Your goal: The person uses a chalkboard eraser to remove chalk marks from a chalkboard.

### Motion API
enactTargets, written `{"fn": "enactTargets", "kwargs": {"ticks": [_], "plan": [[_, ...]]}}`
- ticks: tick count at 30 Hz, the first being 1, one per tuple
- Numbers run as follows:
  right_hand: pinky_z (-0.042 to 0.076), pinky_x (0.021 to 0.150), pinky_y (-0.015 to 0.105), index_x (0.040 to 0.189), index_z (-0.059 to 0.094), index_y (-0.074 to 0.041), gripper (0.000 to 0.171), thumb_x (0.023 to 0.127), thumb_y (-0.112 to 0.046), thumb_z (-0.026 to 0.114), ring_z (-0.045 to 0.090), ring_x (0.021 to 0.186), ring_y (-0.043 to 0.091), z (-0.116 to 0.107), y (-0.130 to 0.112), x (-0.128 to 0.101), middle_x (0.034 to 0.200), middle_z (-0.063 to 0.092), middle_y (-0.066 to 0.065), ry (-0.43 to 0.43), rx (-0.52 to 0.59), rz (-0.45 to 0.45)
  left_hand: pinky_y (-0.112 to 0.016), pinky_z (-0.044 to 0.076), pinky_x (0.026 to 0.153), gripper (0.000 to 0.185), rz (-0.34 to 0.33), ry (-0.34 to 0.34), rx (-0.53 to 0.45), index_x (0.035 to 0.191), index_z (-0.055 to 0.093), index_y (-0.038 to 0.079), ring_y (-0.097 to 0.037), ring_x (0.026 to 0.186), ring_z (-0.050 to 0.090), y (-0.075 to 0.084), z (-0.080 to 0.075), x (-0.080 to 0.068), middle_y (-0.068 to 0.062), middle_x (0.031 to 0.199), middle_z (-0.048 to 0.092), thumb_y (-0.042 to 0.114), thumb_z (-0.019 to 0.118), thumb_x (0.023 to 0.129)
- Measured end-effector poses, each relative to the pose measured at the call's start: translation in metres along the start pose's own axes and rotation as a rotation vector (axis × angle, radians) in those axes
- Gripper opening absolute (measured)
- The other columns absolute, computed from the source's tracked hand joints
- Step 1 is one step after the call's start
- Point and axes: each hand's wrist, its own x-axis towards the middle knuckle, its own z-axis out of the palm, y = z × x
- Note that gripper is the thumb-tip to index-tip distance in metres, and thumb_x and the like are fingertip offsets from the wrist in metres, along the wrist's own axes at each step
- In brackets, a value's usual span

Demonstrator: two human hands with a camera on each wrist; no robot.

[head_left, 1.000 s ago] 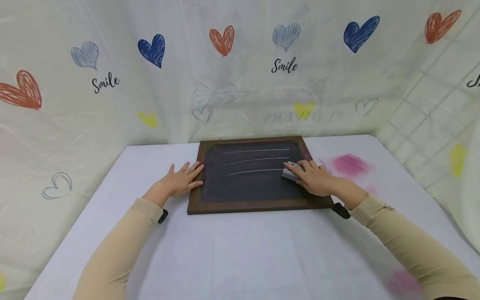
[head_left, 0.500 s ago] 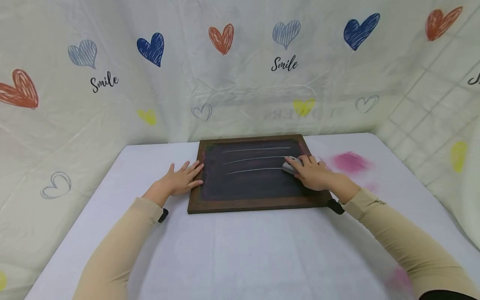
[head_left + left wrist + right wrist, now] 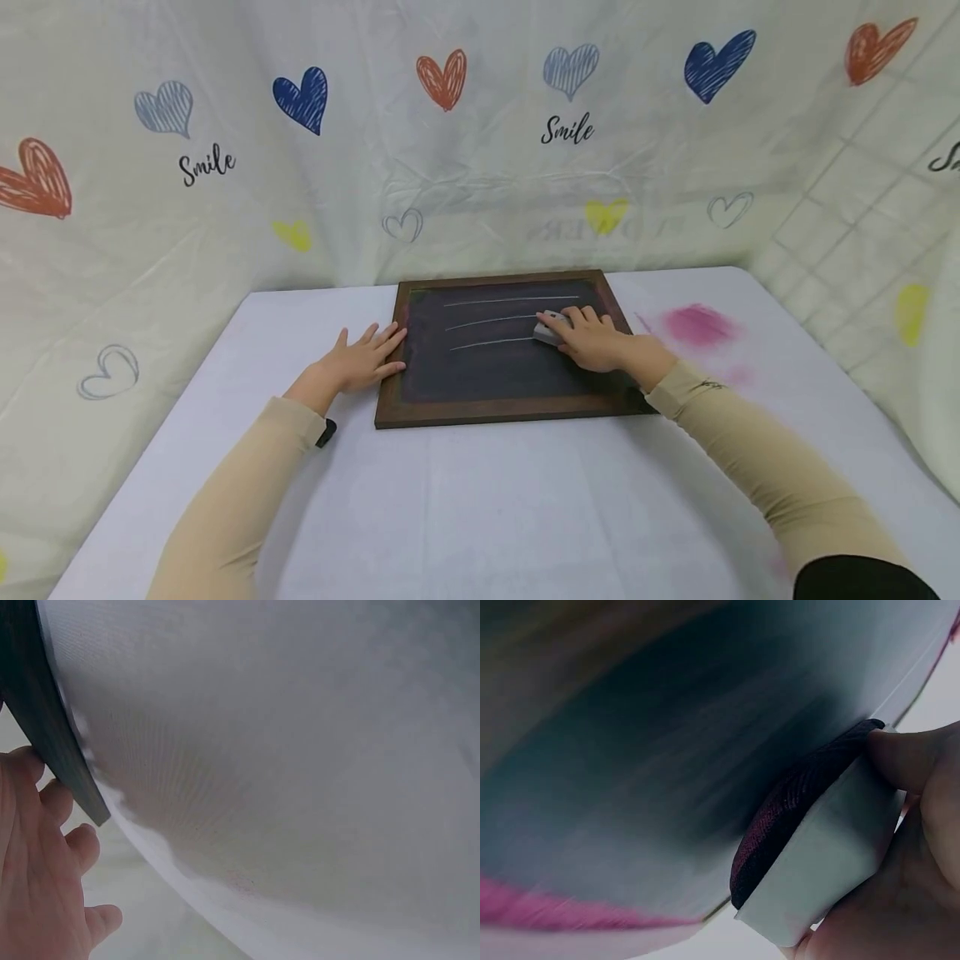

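Note:
A chalkboard (image 3: 480, 375) in a brown wooden frame lies on the white-covered table, with several white chalk lines (image 3: 491, 342) across it. My right hand (image 3: 597, 343) grips a grey chalkboard eraser (image 3: 546, 332) over the right ends of the lower two lines. In the right wrist view, the thumb and palm hold the pale body of the eraser (image 3: 829, 851), its dark fabric pad facing the board. My left hand (image 3: 352, 362) rests at the board's left edge, fingers spread and fingertips on the frame. The left wrist view shows these fingers (image 3: 82, 847) beside the frame's corner.
Pink smudges (image 3: 700, 325) mark the table cloth (image 3: 480, 508) right of the board. A pale curtain (image 3: 495, 192) with printed hearts hangs behind the table and along its sides. A black rounded object (image 3: 862, 577) shows at the bottom right.
My right hand has slid left across the board with the eraser. Less of the lower two lines shows at their right ends. My left hand has stayed on the frame.

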Motion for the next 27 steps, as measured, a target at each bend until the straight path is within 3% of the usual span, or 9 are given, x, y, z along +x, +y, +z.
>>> {"fn": "enactTargets", "kwargs": {"ticks": [14, 27], "plan": [[0.030, 0.107, 0.064, 0.166, 0.017, -0.018, 0.063, 0.111, -0.021, 0.048, 0.030, 0.140, 0.046, 0.002, -0.040, 0.039, 0.157, 0.027, 0.026, -0.069, 0.009, 0.029, -0.073, 0.001, 0.115, 0.074, -0.001, 0.001, -0.011, 0.167, 0.010, 0.014, -0.039, 0.156, 0.006, 0.000, -0.001, 0.000, -0.011, 0.172, 0.005, 0.054, 0.034, 0.109], [0.029, 0.113, 0.057, 0.167, 0.010, -0.028, 0.064, 0.112, -0.030, 0.043, 0.026, 0.145, 0.037, 0.009, -0.114, 0.086, 0.163, 0.023, 0.016, -0.137, -0.064, -0.009, -0.073, 0.002, 0.115, 0.073, -0.005, -0.001, -0.006, 0.167, 0.011, 0.015, -0.039, 0.156, 0.007, 0.002, -0.002, -0.001, -0.011, 0.172, 0.006, 0.053, 0.035, 0.109]]}}
